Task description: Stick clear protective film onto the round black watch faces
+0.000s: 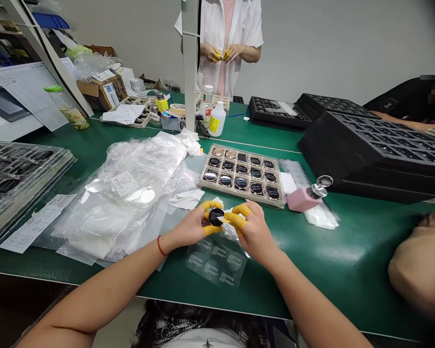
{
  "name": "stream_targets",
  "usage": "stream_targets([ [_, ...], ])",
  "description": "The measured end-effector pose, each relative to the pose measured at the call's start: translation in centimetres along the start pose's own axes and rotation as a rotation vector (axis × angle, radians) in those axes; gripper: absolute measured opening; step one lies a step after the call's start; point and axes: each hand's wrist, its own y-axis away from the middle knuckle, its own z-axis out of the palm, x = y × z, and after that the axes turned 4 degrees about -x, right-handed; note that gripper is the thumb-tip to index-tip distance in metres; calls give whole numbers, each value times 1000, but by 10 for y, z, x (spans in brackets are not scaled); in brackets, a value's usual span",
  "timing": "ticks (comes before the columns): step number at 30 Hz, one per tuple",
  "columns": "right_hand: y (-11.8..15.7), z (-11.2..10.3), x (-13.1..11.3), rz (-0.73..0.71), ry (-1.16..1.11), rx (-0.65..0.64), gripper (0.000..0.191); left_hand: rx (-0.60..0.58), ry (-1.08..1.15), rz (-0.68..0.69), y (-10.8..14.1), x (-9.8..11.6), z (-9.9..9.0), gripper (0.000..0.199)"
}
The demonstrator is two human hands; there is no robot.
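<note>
My left hand [194,226], with yellow finger cots, grips a round black disc [216,217] that carries small white print. My right hand [252,232], also in yellow finger cots, is closed in a pinch at the disc's right edge; a small pale tip shows there, too small to name. Beneath both hands lies a clear sheet of round stickers [217,263] with white lettering. Just beyond them, a plastic compartment tray [203,186] holds several similar round black pieces and two gold-toned ones.
A heap of clear plastic bags [130,193] covers the left middle. To the right stands a pink pump bottle [306,198] beside stacked black foam trays [366,179]. Another tray stack [63,166] sits far left. A post [190,72] rises at the back; a person stands behind it.
</note>
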Motion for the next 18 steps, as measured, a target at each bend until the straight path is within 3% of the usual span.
stream_targets([
  [5,1,4,-7,-28,88,-20,34,69,33,28,-2,-3,-3,49],
  [8,1,1,-5,10,10,-14,29,71,13,19,-3,-2,-3,50],
  [13,-1,-4,0,252,-290,130,16,81,-34,-10,-2,-1,1,47],
  [18,-2,2,10,464,-405,77,16,58,-65,-58,-1,-3,5,48],
])
